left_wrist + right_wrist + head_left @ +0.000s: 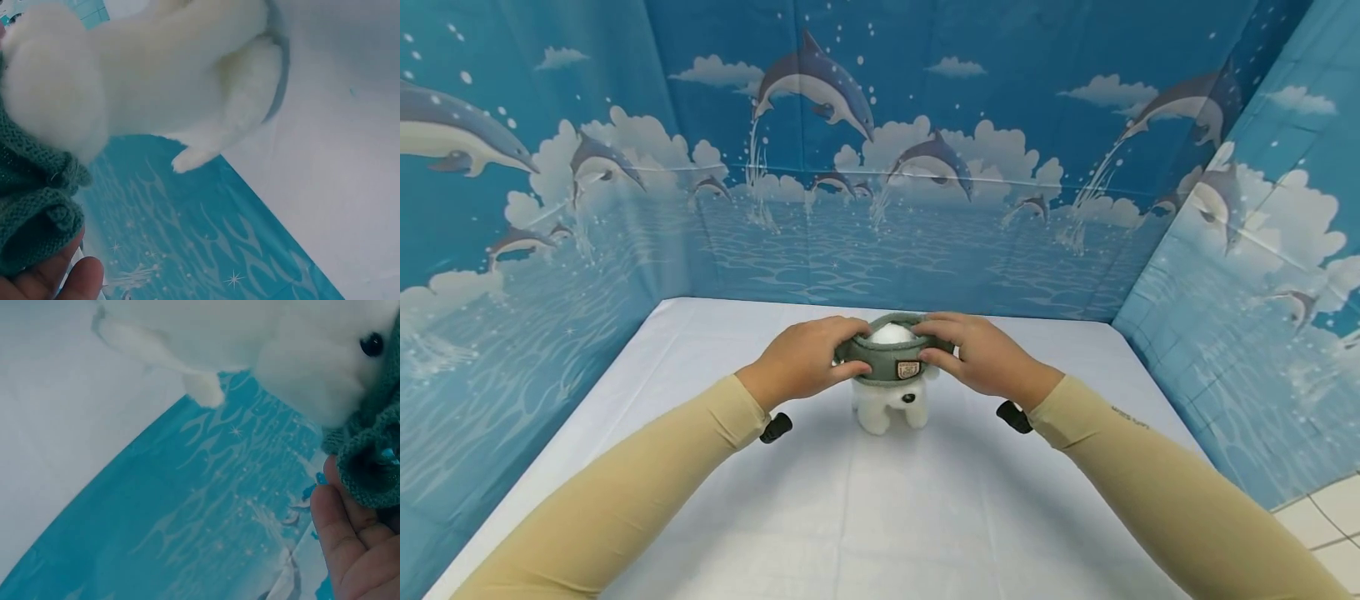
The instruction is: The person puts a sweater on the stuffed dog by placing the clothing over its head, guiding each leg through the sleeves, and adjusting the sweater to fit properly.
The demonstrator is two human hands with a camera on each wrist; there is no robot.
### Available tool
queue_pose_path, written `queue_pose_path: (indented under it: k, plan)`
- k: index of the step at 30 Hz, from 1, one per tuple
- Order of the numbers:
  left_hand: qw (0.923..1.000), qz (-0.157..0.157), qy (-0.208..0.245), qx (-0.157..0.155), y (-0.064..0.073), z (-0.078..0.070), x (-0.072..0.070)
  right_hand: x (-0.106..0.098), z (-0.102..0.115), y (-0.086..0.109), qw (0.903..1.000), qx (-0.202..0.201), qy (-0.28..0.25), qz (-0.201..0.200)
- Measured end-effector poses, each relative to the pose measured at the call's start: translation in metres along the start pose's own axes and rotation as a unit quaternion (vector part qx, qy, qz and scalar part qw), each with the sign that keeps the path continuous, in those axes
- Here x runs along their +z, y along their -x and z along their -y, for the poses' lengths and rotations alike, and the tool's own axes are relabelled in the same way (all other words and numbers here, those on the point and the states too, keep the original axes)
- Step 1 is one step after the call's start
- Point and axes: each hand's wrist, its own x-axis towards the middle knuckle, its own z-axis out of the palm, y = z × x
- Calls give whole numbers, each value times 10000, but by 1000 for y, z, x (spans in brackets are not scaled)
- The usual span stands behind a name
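A white plush dog (874,412) stands on the white table, and a green knitted hat (883,365) with a small brown patch circles the top of its head. White fur shows through the hat's open top. My left hand (797,360) pinches the hat's left side, thumb in front and fingers at the rim. On the other side my right hand (988,357) grips the edge the same way. In the right wrist view the knit has a round opening near the right fingers (334,531), and one black eye (372,344) shows below the hat.
The white-covered table (910,508) stretches in front of the plush dog. Blue dolphin-print curtains (887,242) enclose the back and both sides. Black wrist mounts (777,427) sit under both forearms, and pale tiles (1326,517) show at the lower right.
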Motion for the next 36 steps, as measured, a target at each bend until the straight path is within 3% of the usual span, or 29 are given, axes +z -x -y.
queue_pose_path:
  k: [8, 18, 28, 36]
  plan:
    - [9999, -4, 133, -88, 0, 0, 7, 9, -4, -1, 9995, 9, -307, -102]
    - [9992, 35, 342, -190, 1, 1, 13, 15, -9, -1, 9982, 181, -554, 105]
    - [9968, 335, 593, -427, 3, 1, 17, 18, -11, -1, 9960, 320, -754, 360]
    - [9942, 621, 788, -377, 5, 7, 24, 23, -12, 1, 9940, 392, -908, 458]
